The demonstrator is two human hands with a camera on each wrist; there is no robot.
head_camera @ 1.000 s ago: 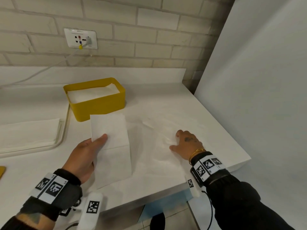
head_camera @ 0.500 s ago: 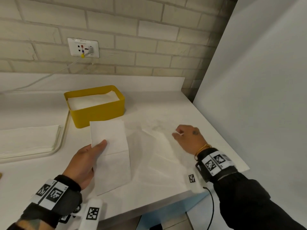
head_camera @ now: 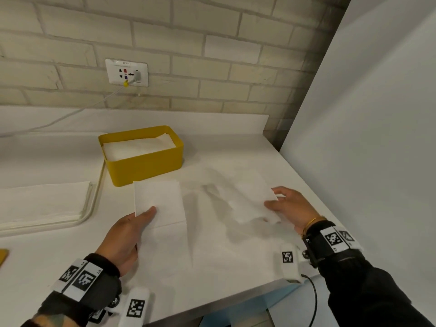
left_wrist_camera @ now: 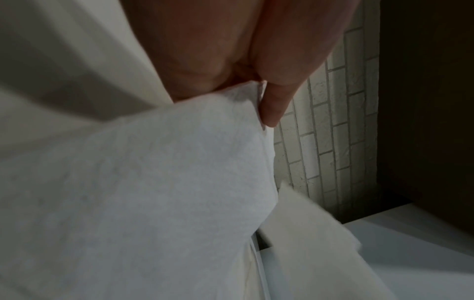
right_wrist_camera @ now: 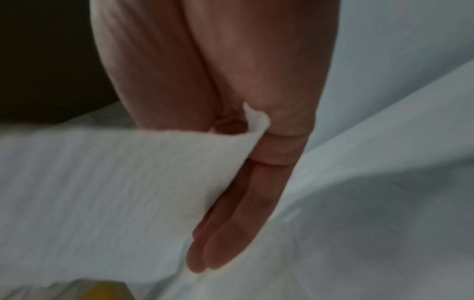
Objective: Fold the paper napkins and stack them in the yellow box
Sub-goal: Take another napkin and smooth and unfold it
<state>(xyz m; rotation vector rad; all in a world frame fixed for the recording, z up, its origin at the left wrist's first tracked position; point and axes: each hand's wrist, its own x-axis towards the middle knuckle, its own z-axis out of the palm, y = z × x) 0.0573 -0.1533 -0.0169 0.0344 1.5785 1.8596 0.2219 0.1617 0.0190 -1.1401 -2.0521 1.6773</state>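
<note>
Head view: the left hand [head_camera: 125, 234] pinches the left panel of the paper napkin [head_camera: 162, 208], thumb on top, fingers hidden under the sheet. That panel stands raised and folded, its long axis running away from the person toward the yellow box [head_camera: 141, 159], which sits just beyond the left thumb and already holds a stack of folded napkins [head_camera: 139, 147]. The right hand [head_camera: 290, 208] pinches the napkin's far right corner between thumb and fingers and holds it off the counter [head_camera: 236, 156], so the sheet sags between the two hands. Out past the left hand, a pile of unfolded napkins [head_camera: 44, 201] lies on a tray [head_camera: 94, 204].

As I judge it, the step in hand is bringing the right side over onto the left panel. It will go best if the right corner travels level and meets the left edge squarely before anything is pressed flat, with the left thumb anchoring its side.

Left wrist view: the left thumb [left_wrist_camera: 274, 105] lies against the napkin's edge, the paper filling the space below the palm.

Right wrist view: the paper's corner is tucked between the thumb and the straight fingers [right_wrist_camera: 231, 239]; a sliver of yellow shows below the fingertips.
</note>
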